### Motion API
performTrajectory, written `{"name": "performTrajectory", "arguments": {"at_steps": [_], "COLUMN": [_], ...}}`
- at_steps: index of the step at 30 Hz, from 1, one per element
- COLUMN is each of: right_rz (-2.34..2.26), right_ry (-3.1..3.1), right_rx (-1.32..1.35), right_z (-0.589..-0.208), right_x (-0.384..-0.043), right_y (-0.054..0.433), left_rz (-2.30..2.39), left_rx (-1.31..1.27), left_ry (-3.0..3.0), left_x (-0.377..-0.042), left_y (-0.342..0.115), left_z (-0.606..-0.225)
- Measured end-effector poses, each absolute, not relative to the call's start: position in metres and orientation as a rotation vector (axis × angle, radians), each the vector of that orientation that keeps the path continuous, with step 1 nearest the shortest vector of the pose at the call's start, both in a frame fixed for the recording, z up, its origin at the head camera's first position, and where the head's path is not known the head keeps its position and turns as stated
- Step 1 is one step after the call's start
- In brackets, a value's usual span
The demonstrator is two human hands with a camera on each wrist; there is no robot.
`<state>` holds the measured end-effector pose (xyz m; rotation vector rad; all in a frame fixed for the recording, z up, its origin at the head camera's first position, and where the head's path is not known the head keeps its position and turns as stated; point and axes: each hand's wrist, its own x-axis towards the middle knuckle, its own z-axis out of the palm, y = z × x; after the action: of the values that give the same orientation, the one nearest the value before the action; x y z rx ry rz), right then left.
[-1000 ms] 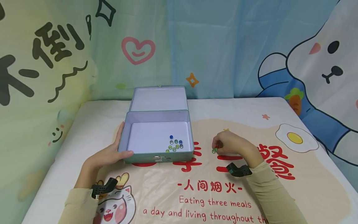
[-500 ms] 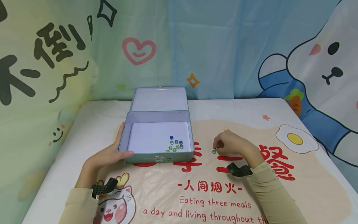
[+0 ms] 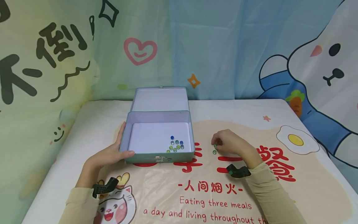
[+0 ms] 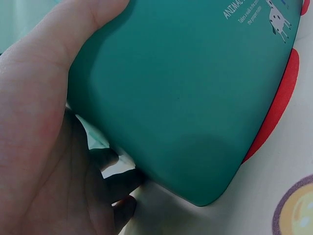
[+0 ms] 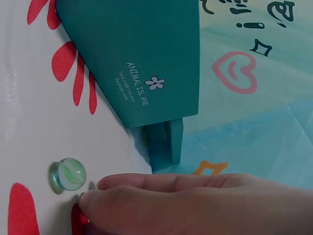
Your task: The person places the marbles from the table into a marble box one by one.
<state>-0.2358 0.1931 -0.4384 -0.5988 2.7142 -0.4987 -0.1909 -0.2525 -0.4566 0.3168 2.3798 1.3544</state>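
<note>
An open green tin box (image 3: 159, 158) with a pale inside stands on the table, its lid (image 3: 160, 100) tipped back. Several blue, clear and green marbles (image 3: 175, 147) lie in its front right part. My left hand (image 3: 107, 155) holds the box at its front left corner, thumb on the front and fingers along the side, as the left wrist view also shows. To the right of the box, my right hand (image 3: 230, 142) pinches a green marble (image 3: 215, 145) between thumb and fingertips, mostly hidden in the right wrist view. Just below those fingertips a second clear-green marble (image 5: 72, 174) lies on the cloth.
A printed tablecloth (image 3: 167, 189) with red characters and a cat picture covers the table. Behind stands a cartoon curtain (image 3: 207, 46), close to the raised lid. Each wrist carries a black camera mount (image 3: 238, 170).
The right fingertips have lifted slightly, with one green marble now showing between them, apart from the marble on the cloth. The left hand and the box stay in place.
</note>
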Motion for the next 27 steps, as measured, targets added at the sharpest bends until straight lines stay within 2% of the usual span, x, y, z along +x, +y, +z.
{"name": "performTrajectory", "arguments": {"at_steps": [14,27], "right_rz": [-0.493,-0.570], "right_ry": [2.720,2.819], "right_rx": [-0.592,-0.748], "right_z": [-0.4433,-0.4440], "right_x": [-0.2381,-0.2383], "right_y": [0.1890,0.1853], "left_rz": [1.357,1.361], "left_rx": [0.326,0.332], "left_ry": [2.384,2.371], "left_x": [-0.1894,-0.1890], "left_y": [-0.2530,-0.2530], "left_z": [-0.4547,-0.4534]}}
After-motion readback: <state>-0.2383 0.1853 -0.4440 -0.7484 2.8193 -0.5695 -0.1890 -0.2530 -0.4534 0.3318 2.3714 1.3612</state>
